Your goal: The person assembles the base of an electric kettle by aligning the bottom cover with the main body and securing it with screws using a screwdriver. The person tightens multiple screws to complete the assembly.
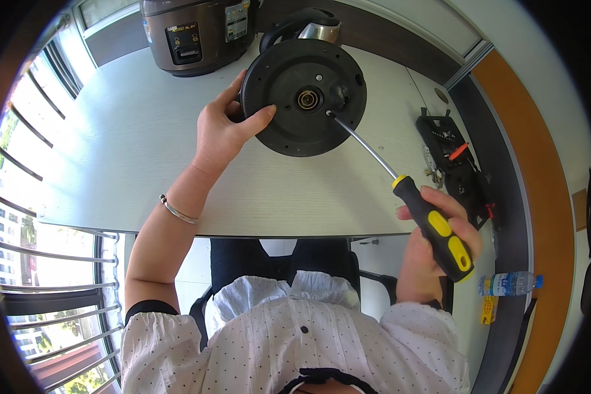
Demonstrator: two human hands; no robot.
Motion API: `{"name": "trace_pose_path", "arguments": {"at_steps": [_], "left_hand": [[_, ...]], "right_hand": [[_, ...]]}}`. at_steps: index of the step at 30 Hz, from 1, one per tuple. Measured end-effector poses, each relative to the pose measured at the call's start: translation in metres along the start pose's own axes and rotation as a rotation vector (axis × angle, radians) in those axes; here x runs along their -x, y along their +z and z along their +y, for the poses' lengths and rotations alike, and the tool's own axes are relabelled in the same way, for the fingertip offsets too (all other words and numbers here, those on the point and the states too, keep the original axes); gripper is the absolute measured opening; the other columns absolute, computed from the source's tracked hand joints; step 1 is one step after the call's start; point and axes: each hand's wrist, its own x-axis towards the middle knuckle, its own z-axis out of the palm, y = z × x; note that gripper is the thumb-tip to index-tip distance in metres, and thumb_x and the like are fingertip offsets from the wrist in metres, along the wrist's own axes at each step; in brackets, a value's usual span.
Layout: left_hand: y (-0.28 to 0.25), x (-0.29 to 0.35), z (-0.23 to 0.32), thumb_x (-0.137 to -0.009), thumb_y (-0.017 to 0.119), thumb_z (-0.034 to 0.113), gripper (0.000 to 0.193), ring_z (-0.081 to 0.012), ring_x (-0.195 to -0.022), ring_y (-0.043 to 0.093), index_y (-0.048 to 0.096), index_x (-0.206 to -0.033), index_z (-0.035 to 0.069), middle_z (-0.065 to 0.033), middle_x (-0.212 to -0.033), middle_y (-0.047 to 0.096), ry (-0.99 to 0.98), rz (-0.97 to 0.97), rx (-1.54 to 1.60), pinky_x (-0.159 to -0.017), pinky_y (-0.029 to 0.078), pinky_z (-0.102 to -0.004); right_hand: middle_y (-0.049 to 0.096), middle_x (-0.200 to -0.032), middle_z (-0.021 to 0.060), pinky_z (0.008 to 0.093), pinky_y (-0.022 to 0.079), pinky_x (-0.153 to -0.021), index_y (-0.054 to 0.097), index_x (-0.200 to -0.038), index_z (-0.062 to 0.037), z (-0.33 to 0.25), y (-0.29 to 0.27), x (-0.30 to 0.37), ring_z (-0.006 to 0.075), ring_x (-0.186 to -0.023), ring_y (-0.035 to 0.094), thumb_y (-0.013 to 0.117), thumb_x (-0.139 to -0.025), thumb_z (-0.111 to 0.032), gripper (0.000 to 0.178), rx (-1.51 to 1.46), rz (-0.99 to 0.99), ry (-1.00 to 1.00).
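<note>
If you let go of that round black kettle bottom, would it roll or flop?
Probably it would tip or roll: the kettle lies on its side on the table, steadied by the left hand. It looks stiff, not floppy; the screwdriver in the right hand presses against its base.

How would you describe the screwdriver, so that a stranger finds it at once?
Start at the pale wooden table and its tipped kettle's round black base. A long steel shaft runs from there to the right hand. That black-and-yellow-handled screwdriver is held; the small red tool lies on a black tray.
</note>
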Motion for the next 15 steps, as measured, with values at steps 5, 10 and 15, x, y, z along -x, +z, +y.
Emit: {"name": "trace_pose_path", "arguments": {"at_steps": [5, 10, 15], "left_hand": [[-0.0004, 0.0007, 0.0007, -0.065, 0.074, 0.038, 0.089, -0.0122, -0.077, 0.064, 0.043, -0.137, -0.006, -0.0087, -0.081, 0.068, 0.002, 0.003, 0.002, -0.079, 0.048, -0.0235], [0.0003, 0.0006, 0.0013, -0.065, 0.075, 0.038, 0.089, -0.0125, -0.077, 0.064, 0.043, -0.137, -0.006, -0.0089, -0.081, 0.068, 0.009, 0.007, 0.019, -0.078, 0.048, -0.0237], [-0.0004, 0.0004, 0.0007, -0.066, 0.075, 0.037, 0.089, -0.0117, -0.076, 0.063, 0.043, -0.137, -0.006, -0.0083, -0.081, 0.067, 0.003, -0.004, 0.009, -0.077, 0.048, -0.0232]], "right_hand": [[0.059, -0.108, 0.0303, 0.0359, 0.060, -0.058, 0.043, -0.119, -0.0128, 0.0019, -0.0013, 0.0000, 0.0342, -0.081, 0.067, 0.069, -0.085, -0.020, 0.044, 0.018, -0.029, -0.032], [0.059, -0.108, 0.0300, 0.0358, 0.060, -0.058, 0.043, -0.119, -0.0131, 0.0004, 0.0001, 0.0008, 0.0338, -0.078, 0.067, 0.070, -0.085, -0.022, 0.045, 0.027, -0.014, -0.020], [0.060, -0.109, 0.0277, 0.0351, 0.060, -0.058, 0.043, -0.119, -0.0146, -0.0021, 0.0007, 0.0011, 0.0329, -0.077, 0.068, 0.070, -0.085, -0.026, 0.044, 0.059, -0.017, -0.003]]}}
